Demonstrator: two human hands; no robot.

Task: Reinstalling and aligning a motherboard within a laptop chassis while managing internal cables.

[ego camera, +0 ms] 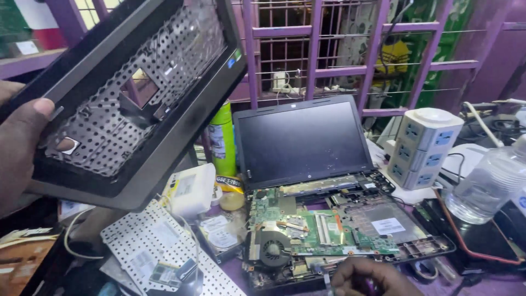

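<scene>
Head view: left hand (19, 145) grips the laptop top cover (131, 93) by its edge, thumb closed over the rim, cover raised and tilted at upper left. Right hand (368, 277) is low over the opened laptop (323, 219), near the motherboard (307, 227); fingers curled, can't tell what they hold. Keyboard (164, 246) lies left of it.

— What's the left hand (19, 148) got?
— A laptop's top cover (131, 93), lifted and tilted, thumb on its edge.
— And the right hand (367, 277)?
— Low at the opened laptop (329, 219), by the exposed green board (307, 225) and fan (271, 248); a loose keyboard (164, 246) lies beside it.
</scene>
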